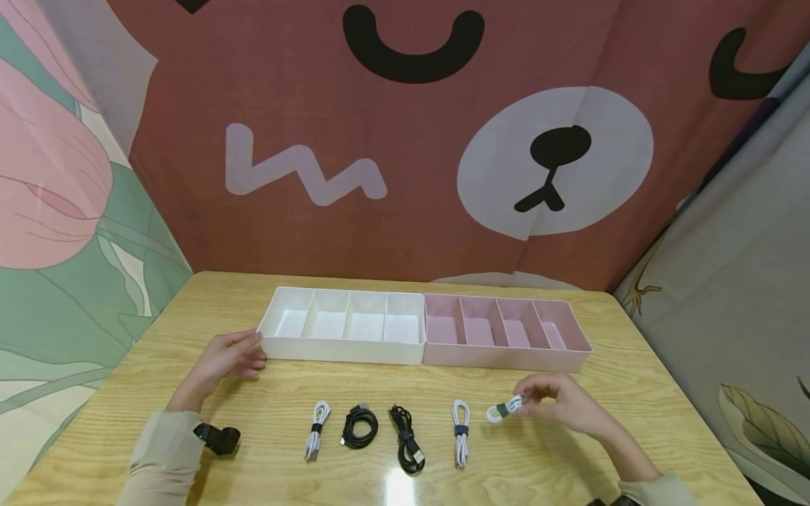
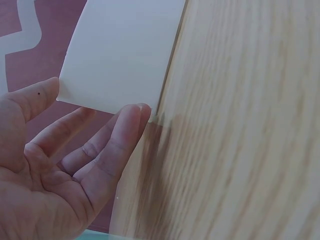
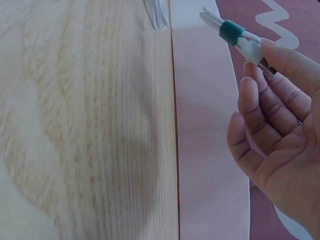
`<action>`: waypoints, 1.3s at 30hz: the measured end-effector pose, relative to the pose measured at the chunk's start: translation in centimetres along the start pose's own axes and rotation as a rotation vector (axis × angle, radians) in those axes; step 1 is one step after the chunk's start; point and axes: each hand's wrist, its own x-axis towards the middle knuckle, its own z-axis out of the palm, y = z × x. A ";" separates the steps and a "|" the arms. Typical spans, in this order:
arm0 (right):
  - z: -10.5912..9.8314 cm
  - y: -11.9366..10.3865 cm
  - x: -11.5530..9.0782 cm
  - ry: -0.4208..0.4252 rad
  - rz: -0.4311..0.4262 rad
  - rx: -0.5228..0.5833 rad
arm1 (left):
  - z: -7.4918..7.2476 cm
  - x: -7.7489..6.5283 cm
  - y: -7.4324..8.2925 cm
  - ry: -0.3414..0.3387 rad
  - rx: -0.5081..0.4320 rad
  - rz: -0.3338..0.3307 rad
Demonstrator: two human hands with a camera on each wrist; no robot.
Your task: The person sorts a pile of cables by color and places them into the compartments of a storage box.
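Between thumb and fingertips, my right hand (image 1: 566, 400) pinches a bundled white cable (image 1: 504, 409), held above the table. A green strap (image 3: 231, 32) wraps this cable, and a metal plug end shows by the fingertips in the right wrist view. My left hand (image 1: 228, 358) touches the left end of a white compartment box (image 1: 342, 350), its fingertips at the end wall and corner, fingers loosely bent. Joined end to end with it stands a pink compartment box (image 1: 506, 357). Both boxes are divided into several compartments with nothing in them.
In a row on the wooden table (image 1: 278, 478) lie a white cable with black strap (image 1: 316, 430), a coiled black cable (image 1: 359, 426), a longer black cable (image 1: 406, 439) and a white cable with dark blue strap (image 1: 461, 433). A printed curtain (image 1: 405, 239) hangs behind.
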 end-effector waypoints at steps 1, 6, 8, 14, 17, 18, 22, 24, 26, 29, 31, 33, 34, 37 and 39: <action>0.0 0.0 0.0 0.012 0.008 0.007 | 0.0 0.0 0.0 0.001 0.001 -0.001; 0.1 -0.4 0.2 0.075 0.046 0.055 | 0.1 0.0 0.0 0.005 0.002 -0.002; 0.1 -0.5 0.3 0.092 0.045 0.081 | 0.1 0.0 0.0 0.005 0.003 -0.002; 0.1 -0.7 0.6 0.113 0.046 0.146 | 0.1 0.0 0.0 0.004 0.005 -0.010; 0.1 -0.8 0.7 0.126 0.063 0.167 | 0.1 0.0 0.1 0.005 0.004 -0.017; 0.1 -0.8 0.8 0.130 0.072 0.173 | 0.1 0.0 0.1 0.004 0.005 -0.018; 0.2 -1.0 1.1 0.154 0.089 0.178 | 0.0 0.0 0.1 0.003 0.003 -0.018; 0.2 -1.0 1.3 0.166 0.099 0.188 | 0.0 0.1 0.1 0.002 0.000 -0.018; 0.3 -1.0 1.6 0.176 0.097 0.202 | 0.0 0.0 0.1 0.001 -0.005 -0.019; 0.5 -0.9 2.2 0.185 0.103 0.217 | -0.1 0.0 0.1 0.000 -0.009 -0.016; 0.6 -0.9 2.5 0.193 0.107 0.220 | -0.1 0.0 0.1 0.000 -0.009 -0.015; 0.6 -0.8 2.7 0.201 0.114 0.219 | 0.0 0.0 0.1 0.001 -0.010 -0.016; 0.7 -0.7 2.9 0.205 0.114 0.221 | 0.0 0.0 0.2 0.000 -0.008 -0.016; 0.8 -0.6 3.2 0.216 0.113 0.227 | 0.0 0.0 0.2 0.004 -0.006 -0.018; 0.9 -0.5 3.4 0.223 0.111 0.238 | 0.1 -0.1 0.2 0.005 -0.004 -0.019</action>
